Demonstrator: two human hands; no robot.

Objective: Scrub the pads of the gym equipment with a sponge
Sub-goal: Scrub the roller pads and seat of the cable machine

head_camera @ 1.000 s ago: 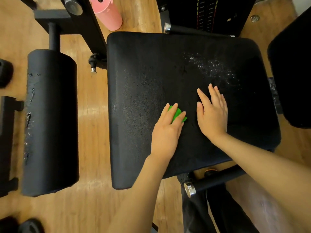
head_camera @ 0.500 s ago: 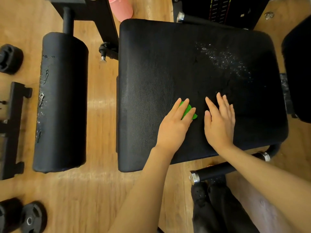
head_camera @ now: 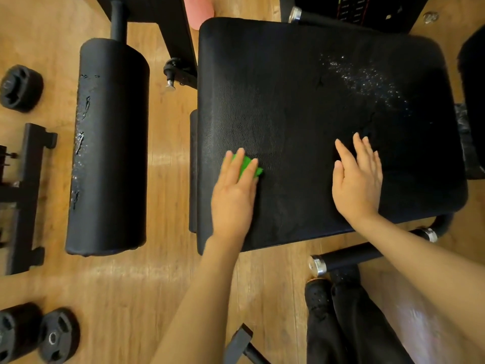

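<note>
Sponge [head_camera: 248,165]: green, flat on the seat pad [head_camera: 288,101], near-left part, close to the pad's left edge. Mostly covered; only its far tip shows past the fingertips.

Left hand [head_camera: 233,193]: fingers straight, laid flat over the sponge, pressing it onto the pad. No curl round it.

Right hand [head_camera: 357,185]: flat on the pad, fingers straight and slightly spread, holding nothing. Well apart from the sponge, nearer the pad's right half.

Pad: black, textured, rounded corners. Open surface between the two hands and across the whole far half. White speckle patch [head_camera: 364,82] at far right. Near edge sits just behind both wrists; the left edge is just beside the left hand.

Off the left edge: strip of wood floor [head_camera: 168,158], then a roller pad [head_camera: 110,145], black, lying lengthwise, with scuffed, torn marks down its left side. Frame bracket with a pin [head_camera: 178,72] between roller and seat pad at the far end.

Near edge: chrome-capped black bar [head_camera: 346,258] under the right forearm.

Far: pink cylinder [head_camera: 198,9], partly cut off by the frame; weight stack [head_camera: 351,9] with coloured markings, too small to read.

Left floor: weight plates [head_camera: 59,334], near-left corner. No legible brand or writing anywhere.
</note>
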